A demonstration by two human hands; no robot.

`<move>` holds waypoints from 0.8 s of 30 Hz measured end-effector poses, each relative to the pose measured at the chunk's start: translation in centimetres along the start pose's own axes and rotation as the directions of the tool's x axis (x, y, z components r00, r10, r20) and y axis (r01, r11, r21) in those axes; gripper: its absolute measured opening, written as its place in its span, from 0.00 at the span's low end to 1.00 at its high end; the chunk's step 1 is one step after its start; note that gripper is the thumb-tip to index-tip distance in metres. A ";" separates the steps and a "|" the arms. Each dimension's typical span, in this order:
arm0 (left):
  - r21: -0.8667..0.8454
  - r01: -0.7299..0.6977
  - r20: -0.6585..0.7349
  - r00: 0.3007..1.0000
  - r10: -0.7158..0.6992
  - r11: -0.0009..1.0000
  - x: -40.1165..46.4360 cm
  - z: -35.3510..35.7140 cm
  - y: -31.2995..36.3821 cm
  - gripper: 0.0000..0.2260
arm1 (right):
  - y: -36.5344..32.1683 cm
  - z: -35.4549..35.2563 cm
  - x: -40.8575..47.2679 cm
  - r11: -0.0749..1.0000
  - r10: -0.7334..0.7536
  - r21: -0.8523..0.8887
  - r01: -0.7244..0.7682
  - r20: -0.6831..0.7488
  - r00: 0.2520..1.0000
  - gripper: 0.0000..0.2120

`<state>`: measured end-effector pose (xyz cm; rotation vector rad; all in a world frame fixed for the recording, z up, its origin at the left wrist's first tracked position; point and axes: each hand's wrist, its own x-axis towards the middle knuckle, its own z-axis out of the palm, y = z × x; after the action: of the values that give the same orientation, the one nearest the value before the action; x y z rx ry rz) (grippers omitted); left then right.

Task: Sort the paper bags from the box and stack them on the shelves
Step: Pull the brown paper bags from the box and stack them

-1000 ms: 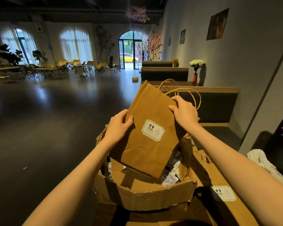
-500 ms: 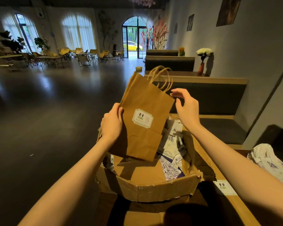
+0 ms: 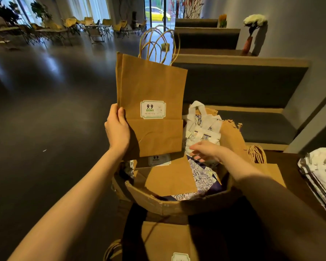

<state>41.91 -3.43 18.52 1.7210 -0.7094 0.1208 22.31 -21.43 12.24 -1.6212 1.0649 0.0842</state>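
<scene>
Gripping the brown bag (image 3: 151,95) upright, left hand (image 3: 118,129) — right hand (image 3: 205,152) open, empty, over the box (image 3: 177,204).

The brown bag (image 3: 151,102) has been let go by the right hand (image 3: 205,152), which has been put down into the box (image 3: 177,204). The bag has been turned upright.

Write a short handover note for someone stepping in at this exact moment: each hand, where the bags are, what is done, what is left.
Left hand: holds flat brown bags upright above the box.
Right hand: open, reaching into the box over the white patterned bags, gripping nothing.
Done: some white bags lie stacked at the right; brown bags lie beside the box.
Left: the box holds more brown and patterned bags to sort and shelve.
</scene>
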 end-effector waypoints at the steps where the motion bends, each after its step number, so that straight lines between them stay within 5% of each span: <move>1: -0.002 0.014 -0.006 1.000 -0.014 1.000 0.1 0.1 -0.3 0.12 | 0.2 0.3 0.6 0.999 0.037 0.016 -0.037 -0.011 0.999 0.07; 8: -0.017 0.065 -0.016 0.998 -0.066 0.998 0.1 0.8 -2.3 0.11 | 0.9 1.9 3.7 0.991 0.129 0.052 -0.127 -0.030 0.991 0.13; 18: -0.013 0.093 -0.019 0.995 -0.094 0.996 0.2 1.2 -3.2 0.12 | 1.0 2.5 4.8 0.956 0.230 0.202 -0.212 -0.070 0.971 0.07; 24: -0.042 0.115 -0.068 0.991 -0.118 0.992 0.0 1.1 -2.5 0.12 | 0.0 2.8 3.0 0.992 0.023 0.124 -0.014 -0.074 0.997 0.05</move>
<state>42.90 -4.22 16.09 1.7090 -0.5550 0.0859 25.30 -20.89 9.55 -1.5132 1.1210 -0.0303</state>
